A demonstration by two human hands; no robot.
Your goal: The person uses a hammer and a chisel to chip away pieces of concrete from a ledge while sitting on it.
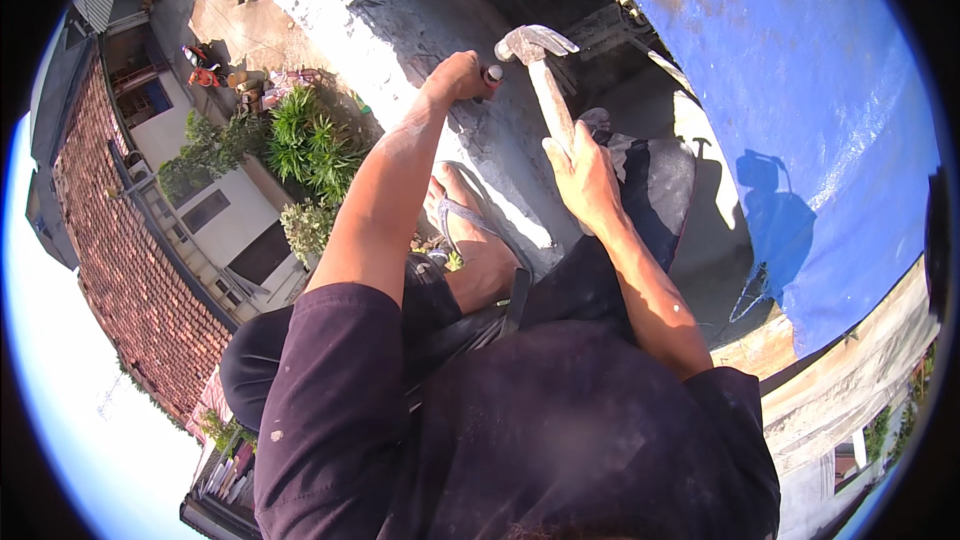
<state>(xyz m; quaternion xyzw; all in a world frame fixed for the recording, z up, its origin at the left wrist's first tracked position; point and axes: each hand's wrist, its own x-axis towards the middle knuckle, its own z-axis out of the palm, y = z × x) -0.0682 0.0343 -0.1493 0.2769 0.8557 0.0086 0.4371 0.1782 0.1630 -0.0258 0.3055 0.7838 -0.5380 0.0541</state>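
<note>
My right hand [585, 172] is closed around the pale handle of a claw hammer [548, 90]. The hammer's worn head is raised, its claw pointing right and its striking face close to my left hand. That left hand [458, 76] is wrapped round a short chisel-like tool [492, 75], whose round, reddish butt end sticks out toward the hammer. Its lower part is hidden by my fist. Below both hands runs the rough grey-white top of a masonry wall [490, 145], and my left fist is against or just above it; I cannot tell which.
My sandalled foot [470, 225] rests beside the wall. A blue sheet [780, 70] slopes down at the right, carrying my shadow. Far below on the left lie a yard [235, 30] with parked motorbikes, green plants [315, 145] and a tiled-roof house [145, 240].
</note>
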